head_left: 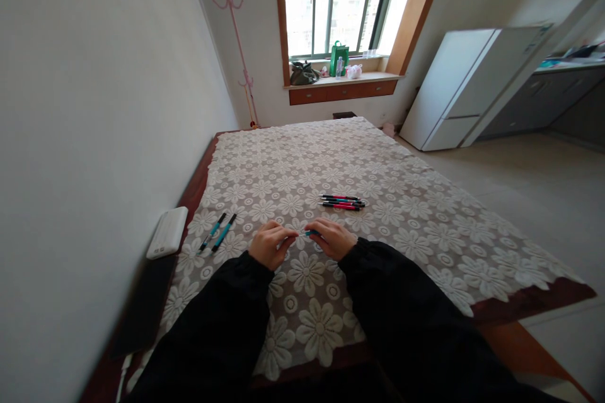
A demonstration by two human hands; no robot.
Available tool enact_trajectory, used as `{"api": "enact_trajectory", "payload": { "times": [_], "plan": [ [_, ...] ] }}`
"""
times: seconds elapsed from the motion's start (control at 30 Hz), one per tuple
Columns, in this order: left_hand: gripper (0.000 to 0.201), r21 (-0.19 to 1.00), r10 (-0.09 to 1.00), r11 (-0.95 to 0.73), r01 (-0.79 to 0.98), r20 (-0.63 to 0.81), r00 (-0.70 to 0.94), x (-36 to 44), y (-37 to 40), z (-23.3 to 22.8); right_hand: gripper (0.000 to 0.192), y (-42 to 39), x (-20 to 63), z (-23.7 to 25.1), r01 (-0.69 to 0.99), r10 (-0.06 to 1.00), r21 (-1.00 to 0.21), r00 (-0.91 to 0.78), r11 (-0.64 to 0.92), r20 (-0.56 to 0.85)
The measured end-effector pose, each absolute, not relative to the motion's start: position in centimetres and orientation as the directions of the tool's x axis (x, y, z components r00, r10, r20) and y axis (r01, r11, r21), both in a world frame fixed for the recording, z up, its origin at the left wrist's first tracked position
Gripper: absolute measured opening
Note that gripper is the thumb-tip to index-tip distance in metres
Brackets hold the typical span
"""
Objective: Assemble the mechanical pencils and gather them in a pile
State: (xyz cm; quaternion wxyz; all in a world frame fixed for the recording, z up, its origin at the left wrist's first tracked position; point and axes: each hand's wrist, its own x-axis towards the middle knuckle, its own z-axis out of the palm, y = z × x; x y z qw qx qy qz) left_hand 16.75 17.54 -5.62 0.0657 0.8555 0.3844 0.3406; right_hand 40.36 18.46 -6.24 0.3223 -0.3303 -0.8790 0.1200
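I see both of my hands low in the middle of the view, resting on a worktop covered by a white lace cloth (392, 201) with a flower pattern. My left hand (269, 244) and right hand (333, 238) sit close together, knuckles up, black sleeves (222, 321) running back toward me. Between them I hold a teal pen (308, 233): only a short stretch of its barrel shows in the gap, lying roughly level just above the cloth. The fingers of each hand are curled and closed around an end of that pen, left on the left end, right on the right end; I cannot tell how tight the grip is, nor whether the pen is in one piece.

To my left, well apart from the hands, two teal pens (218, 232) lie side by side on the cloth, tilted the same way. Beyond my hands, farther up the cloth, a small bundle of red and dark pens (343, 202) lies almost level, the pens touching one another. At the left edge, against the wall, a white flat box (167, 232) rests on the bare dark wood.

Farther off I see a window (338, 0) with a green bag (339, 59) on its sill, a pink coat stand (234, 25) in the corner, and a white fridge (467, 85) on the right.
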Motion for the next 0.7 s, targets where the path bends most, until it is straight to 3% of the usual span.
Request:
{"api": "enact_trajectory", "payload": {
  "times": [0.27,0.7],
  "plan": [
    [0.013,0.392,0.72,-0.679,0.621,0.519,0.46,16.78,17.44,-5.69,0.013,18.41,40.52,-5.96,0.626,0.681,-0.288,-0.588,0.725,0.436],
    [0.019,0.388,0.721,-0.683,0.618,0.494,0.487,16.63,17.46,-5.72,0.012,18.49,40.27,-6.13,0.56,0.666,-0.364,-0.577,0.744,0.473]
  ]
}}
